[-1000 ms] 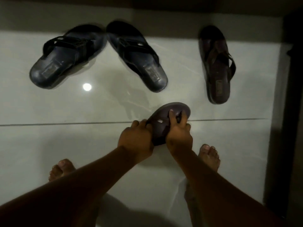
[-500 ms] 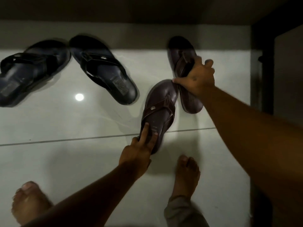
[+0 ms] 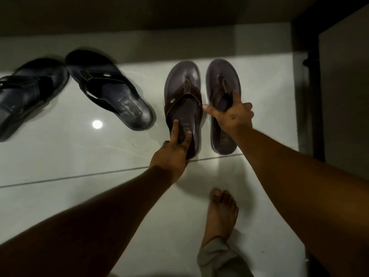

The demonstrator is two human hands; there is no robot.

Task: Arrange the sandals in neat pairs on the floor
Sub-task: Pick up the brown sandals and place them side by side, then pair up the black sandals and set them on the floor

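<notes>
Two bare forearms reach up from the bottom of the frame w/ a bare foot (image 3: 222, 214) low center-right on the floor (image 3: 79, 198), grey trouser cuff at its ankle. Left hand (image 3: 169, 156), center frame, grips the heel end of the left brown sandal (image 3: 182, 96): index finger and another fingertip pressed on the insole, rest of the fingers curled round the heel edge. Right hand (image 3: 232, 116), just right of center, grasps the right brown sandal (image 3: 223, 108) at its strap, fingers hooked under it, thumb stuck out toward the other sandal. Both are dark brown glossy thong types, side by side, toes pointing to the top of the frame, nearly parallel w/ a narrow gap. Farther left, two black strap sandals: one (image 3: 111, 90) angled at upper center-left, one (image 3: 26, 94) at the left edge, toes nearly touching, heels splayed. Floor is pale glossy tile w/ a grout line and a round light reflection. Dark wall band across the top, dark door frame (image 3: 313, 86) upper right.
</notes>
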